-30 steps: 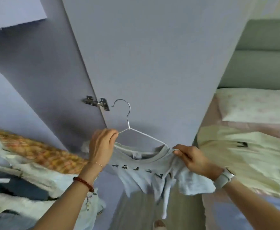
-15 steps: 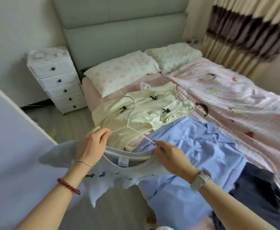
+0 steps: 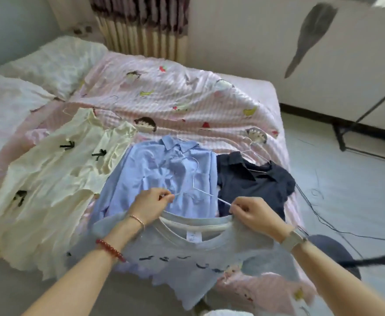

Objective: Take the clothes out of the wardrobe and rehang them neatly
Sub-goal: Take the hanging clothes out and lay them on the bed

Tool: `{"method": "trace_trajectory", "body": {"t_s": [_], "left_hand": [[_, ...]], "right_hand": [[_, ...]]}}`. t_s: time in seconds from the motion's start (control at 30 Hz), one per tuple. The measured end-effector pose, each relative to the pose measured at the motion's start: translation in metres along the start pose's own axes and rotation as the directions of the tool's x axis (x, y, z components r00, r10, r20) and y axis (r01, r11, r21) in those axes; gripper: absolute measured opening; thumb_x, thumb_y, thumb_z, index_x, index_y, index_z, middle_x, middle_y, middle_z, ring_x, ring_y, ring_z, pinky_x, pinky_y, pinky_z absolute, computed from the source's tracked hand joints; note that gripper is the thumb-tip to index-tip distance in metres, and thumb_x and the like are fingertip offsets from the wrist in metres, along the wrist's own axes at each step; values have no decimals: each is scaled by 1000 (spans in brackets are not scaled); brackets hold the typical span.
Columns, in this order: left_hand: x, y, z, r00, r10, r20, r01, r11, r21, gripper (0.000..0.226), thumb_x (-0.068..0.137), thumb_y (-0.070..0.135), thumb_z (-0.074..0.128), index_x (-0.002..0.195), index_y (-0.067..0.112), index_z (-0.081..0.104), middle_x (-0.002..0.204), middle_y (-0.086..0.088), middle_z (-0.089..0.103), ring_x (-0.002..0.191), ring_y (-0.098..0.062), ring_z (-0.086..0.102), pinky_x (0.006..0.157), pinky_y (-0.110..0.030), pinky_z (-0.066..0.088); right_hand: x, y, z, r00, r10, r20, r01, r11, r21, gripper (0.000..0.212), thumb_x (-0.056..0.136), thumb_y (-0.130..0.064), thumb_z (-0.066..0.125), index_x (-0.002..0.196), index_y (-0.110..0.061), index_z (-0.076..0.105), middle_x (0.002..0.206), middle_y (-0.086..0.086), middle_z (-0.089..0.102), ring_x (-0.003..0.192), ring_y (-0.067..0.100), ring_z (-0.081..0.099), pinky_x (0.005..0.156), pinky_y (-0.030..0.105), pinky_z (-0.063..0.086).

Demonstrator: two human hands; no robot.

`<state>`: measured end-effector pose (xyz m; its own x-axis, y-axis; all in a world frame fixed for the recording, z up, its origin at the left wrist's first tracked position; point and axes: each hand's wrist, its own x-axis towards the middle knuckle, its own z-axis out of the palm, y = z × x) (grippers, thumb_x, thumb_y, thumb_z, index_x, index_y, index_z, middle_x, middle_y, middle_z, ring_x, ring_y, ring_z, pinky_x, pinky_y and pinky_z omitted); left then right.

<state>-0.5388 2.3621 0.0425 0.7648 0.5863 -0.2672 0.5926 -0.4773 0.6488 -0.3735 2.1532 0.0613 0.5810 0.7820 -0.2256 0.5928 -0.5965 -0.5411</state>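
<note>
A light grey T-shirt (image 3: pixel 182 265) with small dark marks across its chest hangs on a thin white wire hanger (image 3: pixel 195 176). My left hand (image 3: pixel 151 207) pinches the hanger's left arm and the shirt's shoulder. My right hand (image 3: pixel 254 214) pinches the right arm at the collar. I hold the shirt over the near edge of the bed (image 3: pixel 187 92). On the bed lie a cream blouse (image 3: pixel 50 179) with black bows, a light blue shirt (image 3: pixel 161 169) and a navy shirt (image 3: pixel 253 179) on a wire hanger. The wardrobe is out of view.
A pink striped cartoon quilt covers the bed, with white pillows (image 3: pixel 50 62) at the far left. A striped curtain (image 3: pixel 141 26) hangs behind. A black cable (image 3: pixel 323 215) trails over the grey floor at the right, near a dark metal stand (image 3: pixel 355 137).
I have turned from the wardrobe door round to the bed, carrying the grey T-shirt on its hanger. Both hands keep their hold, and the shirt now hangs over the bed's near edge.
</note>
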Motion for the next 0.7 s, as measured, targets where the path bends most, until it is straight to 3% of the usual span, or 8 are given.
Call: {"method": "trace_trajectory", "body": {"t_s": [0.13,0.3,0.43,0.6,0.7], "left_hand": [[54,74,36,989,128,76,-126,991,-35,25,92,27,52,68,22,60,66,2,59,80,-26,57,67,-31,38],[127,164,75,955,273,116,-264,961,-82,28,94,29,49,78,14,65,68,1,61,74,-19,53,66,-29,37],[209,206,117,944,319,80,-314,947,-74,32,94,31,51,87,5,69,84,-9,68,81,-24,59,73,-34,43],[316,227,180,955,294,-40,-294,956,2,27,96,28,46,102,12,66,102,-8,66,96,-24,57,72,-26,38],[367,225,218,953,284,-104,-270,954,131,33,98,27,40,127,19,52,120,-7,54,115,-24,45,92,-32,32]], "right_hand": [[-7,47,-55,956,165,-243,-170,985,0,19,88,-24,56,74,-21,69,67,-6,66,66,15,58,63,29,44],[22,113,-107,796,295,-529,-369,929,-37,19,92,-26,51,92,-17,67,84,6,69,79,27,58,64,26,31],[83,177,-133,749,310,-585,-371,928,17,20,94,-18,47,93,-8,64,91,15,68,84,35,59,74,35,37],[186,264,-132,706,324,-629,-370,927,63,21,93,-16,47,96,-5,65,96,17,68,93,38,58,89,42,35],[248,313,-116,705,379,-600,-400,910,105,23,95,-18,44,100,-7,63,103,15,65,101,35,55,93,40,30]]}}
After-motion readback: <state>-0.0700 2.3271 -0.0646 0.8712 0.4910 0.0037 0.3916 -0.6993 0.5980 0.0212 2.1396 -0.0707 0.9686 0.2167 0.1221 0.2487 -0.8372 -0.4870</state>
